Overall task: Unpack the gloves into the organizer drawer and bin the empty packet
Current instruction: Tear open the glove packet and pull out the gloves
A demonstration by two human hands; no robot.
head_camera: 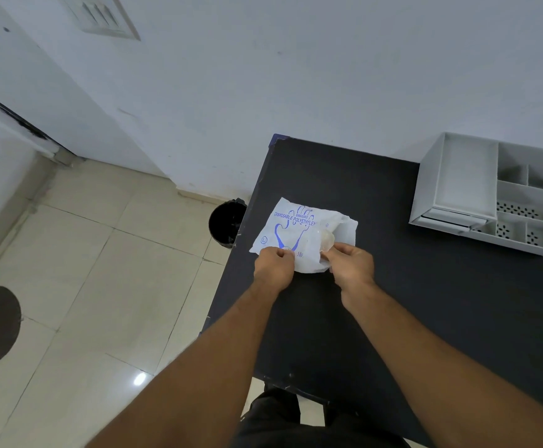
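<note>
A white glove packet (pixel 299 229) with blue print of a hand lies on the black table (pixel 393 286), near its left edge. My left hand (pixel 273 268) pinches the packet's near left edge. My right hand (pixel 351 265) grips the near right part, where the plastic is bunched and a clear fold shows. The white organizer (pixel 490 195) stands at the table's back right, its top drawer pulled open and bare inside. The black bin (pixel 226 223) stands on the floor just left of the table.
The organizer's lower tray has several small compartments with perforated bottoms. A white wall runs behind the table. Beige floor tiles spread to the left, with a dark round patch at the far left.
</note>
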